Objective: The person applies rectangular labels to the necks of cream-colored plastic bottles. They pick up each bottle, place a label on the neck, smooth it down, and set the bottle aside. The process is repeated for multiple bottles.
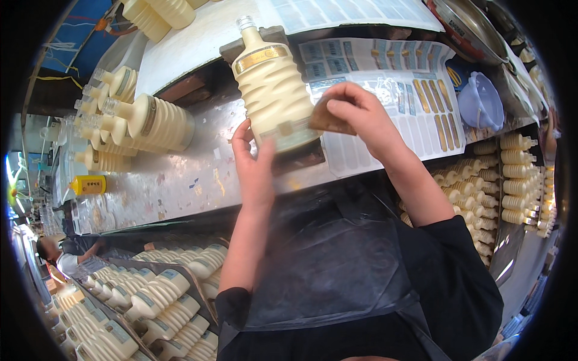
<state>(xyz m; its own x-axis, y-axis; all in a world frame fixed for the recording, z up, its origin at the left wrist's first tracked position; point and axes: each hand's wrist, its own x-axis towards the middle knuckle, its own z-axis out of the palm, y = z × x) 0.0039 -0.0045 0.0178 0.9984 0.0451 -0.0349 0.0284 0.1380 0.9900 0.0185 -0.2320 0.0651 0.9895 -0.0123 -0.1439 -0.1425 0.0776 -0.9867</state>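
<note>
A cream bottle (271,90) with wavy ribs, a gold neck label and a clear threaded top lies tilted on a dark cradle (226,49) on the metal worktable. My left hand (253,159) grips its lower left side, thumb toward the front and fingers round the edge; the thumb is slightly blurred. A pale label (286,129) lies on the bottle's lower face. Beside the bottle's lower right, my right hand (364,117) pinches a flat brown scraper (331,117), whose edge is close to the bottle. Whether it touches cannot be made out.
Sheets of gold and blue labels (442,114) lie at right, near a lavender bucket (481,102). Several cream bottles (150,123) and a yellow container (88,185) stand at left. Racks of bottles (162,295) fill the lower left and right. A person (69,262) is far left.
</note>
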